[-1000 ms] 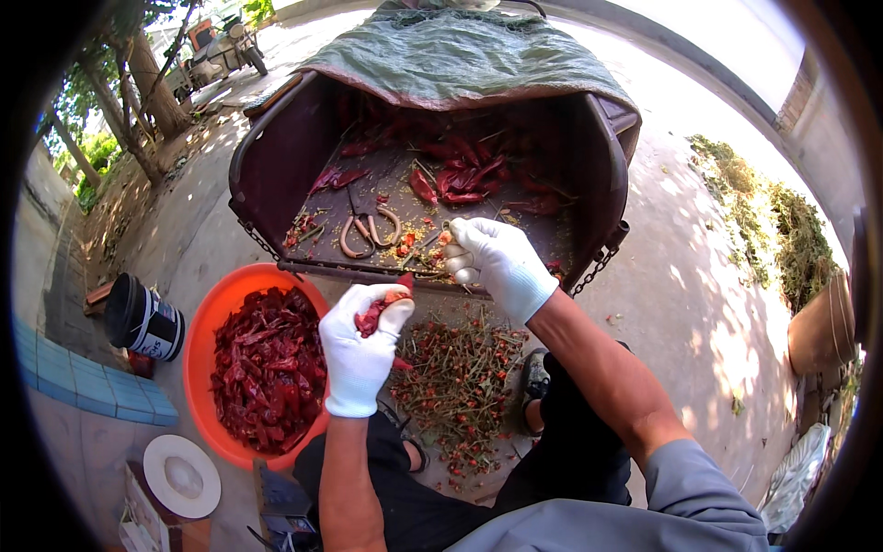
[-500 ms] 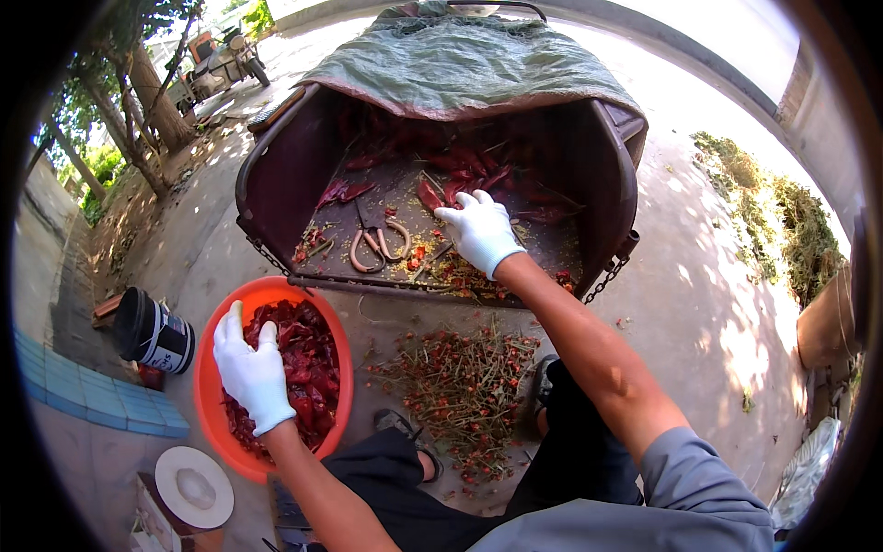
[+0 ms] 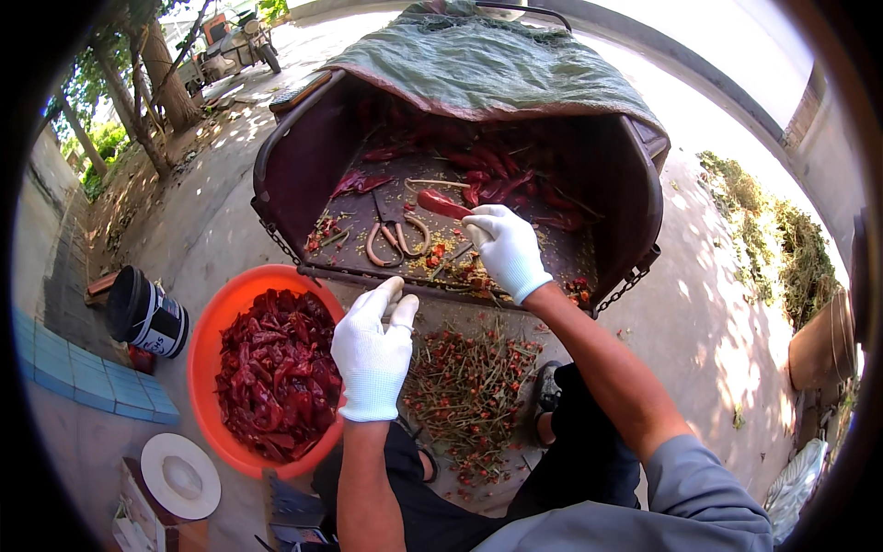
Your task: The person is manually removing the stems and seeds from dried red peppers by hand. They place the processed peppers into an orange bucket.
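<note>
My right hand (image 3: 508,253), in a white glove, grips a long red dried pepper (image 3: 436,203) inside a dark metal cart bed (image 3: 289,189). More red peppers (image 3: 492,175) lie at the back, with seeds, stems and pink-handled scissors (image 3: 386,241) on its floor. My left hand (image 3: 372,342), also white-gloved, is raised below the cart's front edge with fingers apart and slightly bent, holding nothing I can see. Left of it is an orange plastic basin (image 3: 210,324) full of red peppers (image 3: 274,377). A pile of stems and red caps (image 3: 469,400) lies on the ground between my feet.
A green woven sheet (image 3: 501,64) covers the cart's back. A black bucket (image 3: 144,313) and white round object (image 3: 180,474) are at left. A three-wheeler (image 3: 230,51) stands by trees upper left. Dried plants (image 3: 773,230) and a brown container (image 3: 819,340) line the right.
My left hand let go of the pepper pieces over the basin and moved back rightward, toward the cart. My right hand reached into the peppers and came back slightly toward me with one.
</note>
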Motion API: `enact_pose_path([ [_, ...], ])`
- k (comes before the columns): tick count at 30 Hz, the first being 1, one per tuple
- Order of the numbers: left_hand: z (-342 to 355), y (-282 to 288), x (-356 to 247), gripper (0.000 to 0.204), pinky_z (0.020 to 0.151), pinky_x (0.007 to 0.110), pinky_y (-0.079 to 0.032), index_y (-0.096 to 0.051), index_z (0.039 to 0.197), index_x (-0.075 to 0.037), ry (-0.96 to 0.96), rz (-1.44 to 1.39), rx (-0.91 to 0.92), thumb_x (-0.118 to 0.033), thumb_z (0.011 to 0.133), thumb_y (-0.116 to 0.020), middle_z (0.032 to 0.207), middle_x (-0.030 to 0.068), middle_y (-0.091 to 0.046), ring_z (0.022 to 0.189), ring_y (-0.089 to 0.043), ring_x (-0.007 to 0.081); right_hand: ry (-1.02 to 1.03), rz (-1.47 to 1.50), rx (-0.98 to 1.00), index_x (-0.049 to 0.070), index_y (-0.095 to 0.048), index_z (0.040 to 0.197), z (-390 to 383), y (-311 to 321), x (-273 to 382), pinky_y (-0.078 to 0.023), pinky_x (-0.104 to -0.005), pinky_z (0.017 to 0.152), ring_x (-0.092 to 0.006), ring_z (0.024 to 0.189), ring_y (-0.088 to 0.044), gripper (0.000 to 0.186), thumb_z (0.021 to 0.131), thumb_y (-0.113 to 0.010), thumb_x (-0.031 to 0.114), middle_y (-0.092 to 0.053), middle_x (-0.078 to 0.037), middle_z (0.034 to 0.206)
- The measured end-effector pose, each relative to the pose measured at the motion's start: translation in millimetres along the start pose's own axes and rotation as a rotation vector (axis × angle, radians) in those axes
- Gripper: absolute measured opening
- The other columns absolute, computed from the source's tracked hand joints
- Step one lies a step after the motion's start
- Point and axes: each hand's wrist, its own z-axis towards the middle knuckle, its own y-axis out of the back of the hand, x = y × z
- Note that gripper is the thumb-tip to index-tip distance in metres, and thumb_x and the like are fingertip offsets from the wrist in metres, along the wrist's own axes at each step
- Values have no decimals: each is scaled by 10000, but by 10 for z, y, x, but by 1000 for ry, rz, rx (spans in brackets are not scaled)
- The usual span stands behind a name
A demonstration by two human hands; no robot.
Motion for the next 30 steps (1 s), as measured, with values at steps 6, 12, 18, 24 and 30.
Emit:
enact_pose_path([
  [6, 64, -106, -101, 391, 736, 300, -579, -596, 1272, 8, 368, -744, -8, -279, 1006, -607, 1124, 119, -669, 943, -677, 180, 281, 56, 28, 63, -707, 1055, -470, 394, 871, -552, -382, 711, -305, 846, -673, 236, 818, -718, 64, -654, -116, 1029],
  [12, 42, -31, -52, 252, 696, 276, -575, -644, 1162, -9, 420, -959, -137, -197, 996, -623, 983, 54, -682, 817, -659, 125, 507, 149, 272, 40, -678, 1026, -654, 439, 975, -542, -412, 707, -327, 858, -659, 254, 774, -707, 66, -654, -130, 1025],
  [18, 11, -40, 8, 255, 783, 240, -520, -653, 1124, 40, 156, -585, -203, -45, 893, -720, 999, 52, -696, 858, -640, 91, 144, 421, 379, 43, -698, 974, -580, 560, 886, -560, -346, 723, -249, 837, -702, 258, 802, -784, 215, -693, -110, 948],
  [24, -128, -147, -143, 304, 760, 357, -551, -701, 1027, -95, -240, 117, -157, -89, 735, -784, 964, 77, -689, 858, -684, 265, -135, 314, 388, 29, -666, 959, -403, 625, 914, -547, -357, 675, -259, 745, -705, 404, 853, -746, 410, -689, -130, 805],
  [30, -145, -145, -104, 385, 789, 381, -556, -682, 1102, -81, -228, 136, -1, -207, 761, -810, 1014, 111, -713, 895, -703, 295, 40, 155, 361, 77, -690, 848, -430, 587, 839, -506, -424, 625, -335, 698, -662, 262, 896, -681, 334, -651, -138, 726],
])
